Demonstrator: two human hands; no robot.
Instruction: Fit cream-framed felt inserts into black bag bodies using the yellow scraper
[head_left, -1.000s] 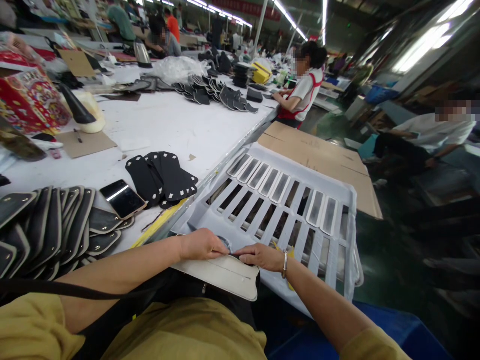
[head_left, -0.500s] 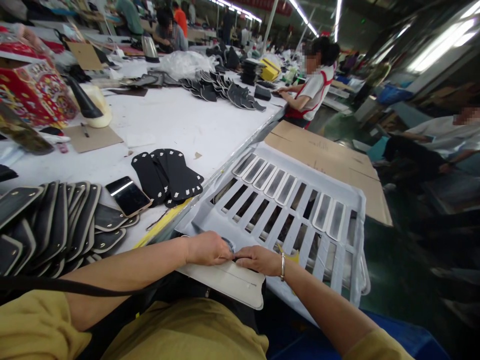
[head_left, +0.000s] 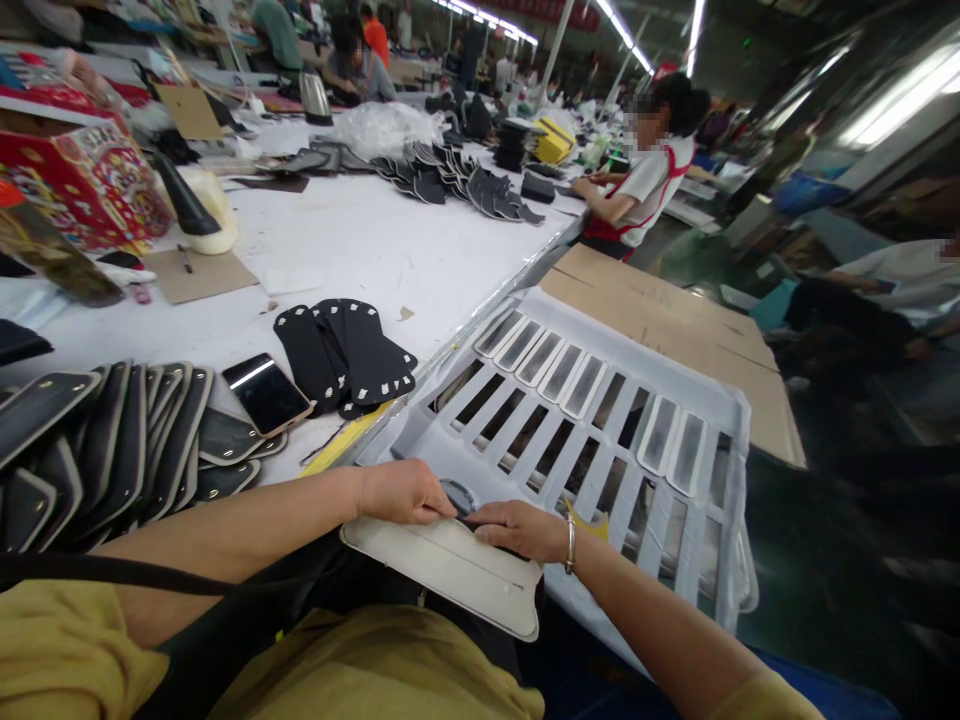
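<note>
A pale, flat panel with a dark line along it point(head_left: 450, 572) lies tilted at the near edge of the grey slotted rack point(head_left: 480, 450). My left hand point(head_left: 405, 492) is closed at the panel's upper left edge, its fingers bent over something I cannot make out. Close to its right, my right hand point(head_left: 517, 530) has its fingers pressed together on the panel's upper edge, with a dark strip under them. Just behind both hands shows a round dark item point(head_left: 458, 494), partly covered.
Stacked dark pieces point(head_left: 112, 440), a phone point(head_left: 267, 394) and black panels with white marks point(head_left: 345, 350) are on the white table point(head_left: 337, 240). Small pale-rimmed pieces point(head_left: 540, 360) sit on the rack. Cardboard point(head_left: 667, 330) lies beyond, near a person in red straps point(head_left: 637, 190).
The view has shifted slightly, so the scene sits further right. The pale panel shows more of its left end, and my hands are slightly farther apart.
</note>
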